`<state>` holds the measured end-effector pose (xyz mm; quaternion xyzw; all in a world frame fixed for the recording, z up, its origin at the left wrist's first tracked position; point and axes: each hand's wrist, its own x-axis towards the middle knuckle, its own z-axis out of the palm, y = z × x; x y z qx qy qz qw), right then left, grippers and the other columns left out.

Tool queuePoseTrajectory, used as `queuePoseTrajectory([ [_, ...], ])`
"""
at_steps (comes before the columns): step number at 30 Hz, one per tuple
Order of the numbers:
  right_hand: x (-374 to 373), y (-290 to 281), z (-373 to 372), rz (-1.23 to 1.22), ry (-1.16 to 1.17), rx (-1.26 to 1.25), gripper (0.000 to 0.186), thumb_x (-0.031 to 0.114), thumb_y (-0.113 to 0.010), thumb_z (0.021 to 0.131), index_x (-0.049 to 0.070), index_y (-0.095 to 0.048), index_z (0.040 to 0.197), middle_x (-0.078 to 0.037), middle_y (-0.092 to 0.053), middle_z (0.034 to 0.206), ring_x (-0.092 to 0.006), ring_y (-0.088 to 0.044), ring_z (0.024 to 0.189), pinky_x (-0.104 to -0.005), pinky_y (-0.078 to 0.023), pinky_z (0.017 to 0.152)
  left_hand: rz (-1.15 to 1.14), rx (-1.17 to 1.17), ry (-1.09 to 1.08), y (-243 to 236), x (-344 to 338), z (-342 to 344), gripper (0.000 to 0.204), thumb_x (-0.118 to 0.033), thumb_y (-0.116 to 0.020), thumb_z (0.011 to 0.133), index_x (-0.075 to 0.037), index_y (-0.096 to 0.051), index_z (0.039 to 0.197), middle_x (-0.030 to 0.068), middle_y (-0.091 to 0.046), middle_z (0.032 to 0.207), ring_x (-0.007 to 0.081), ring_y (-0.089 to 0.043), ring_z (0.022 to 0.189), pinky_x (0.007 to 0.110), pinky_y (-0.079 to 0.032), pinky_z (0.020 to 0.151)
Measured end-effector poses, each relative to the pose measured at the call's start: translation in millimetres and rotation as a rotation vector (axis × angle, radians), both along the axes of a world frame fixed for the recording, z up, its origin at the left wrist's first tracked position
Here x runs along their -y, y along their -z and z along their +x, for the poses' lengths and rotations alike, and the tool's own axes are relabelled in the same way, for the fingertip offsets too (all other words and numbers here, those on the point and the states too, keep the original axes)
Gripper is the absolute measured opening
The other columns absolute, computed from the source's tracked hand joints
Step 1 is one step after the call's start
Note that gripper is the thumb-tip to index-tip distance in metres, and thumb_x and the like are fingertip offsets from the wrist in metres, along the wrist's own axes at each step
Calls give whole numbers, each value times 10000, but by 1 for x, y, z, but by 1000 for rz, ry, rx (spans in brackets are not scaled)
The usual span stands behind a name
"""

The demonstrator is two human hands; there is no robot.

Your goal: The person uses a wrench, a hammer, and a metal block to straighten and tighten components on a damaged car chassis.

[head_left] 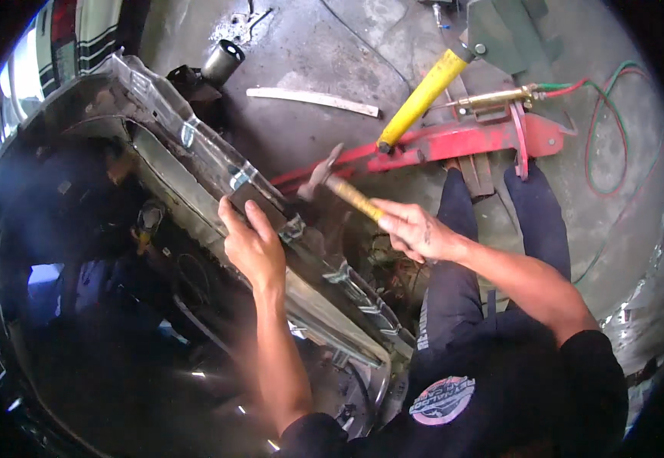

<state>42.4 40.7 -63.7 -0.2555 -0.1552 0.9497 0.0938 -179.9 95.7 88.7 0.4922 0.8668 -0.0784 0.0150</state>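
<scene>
My right hand (420,231) is closed round the yellow wooden handle of a hammer (357,199). The hammer's worn metal head hangs just right of a bent metal car sill (195,141), which runs diagonally with a crumpled flange. On that sill my left hand (256,252) grips a dark flat block (260,204), its fingers stretched along the near end. The block's underside is hidden. A gap separates the hammer head from the block.
Beyond the hammer lies a red steel pulling beam (423,145) with a yellow hydraulic cylinder (423,99). A brass gas torch (492,99) with red and green hoses (590,145) rests on it. A pale curved strip (313,101) and a metal cylinder (224,62) are on the floor.
</scene>
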Motion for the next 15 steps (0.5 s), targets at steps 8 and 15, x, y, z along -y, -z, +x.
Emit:
queuePoseTrajectory([
  [8,13,-7,4,-78,-117,-24,566,399,-461,1061,120,-345,1539,28,-467,610,-64,-424,400,-236,-371,350,-25,-24,-22,-1,3,-5,407,-259,-536,1008,-16,-497,1332,289,-670,799,468,-667,750,522,-479,640],
  [15,-3,-60,1,-179,-86,-19,574,408,-424,1072,98,-308,1541,1,-477,601,-83,-442,401,-253,-395,370,-10,-39,-2,-1,10,-10,400,-271,-538,1009,-42,-502,1335,265,-650,698,456,-662,685,535,-472,607],
])
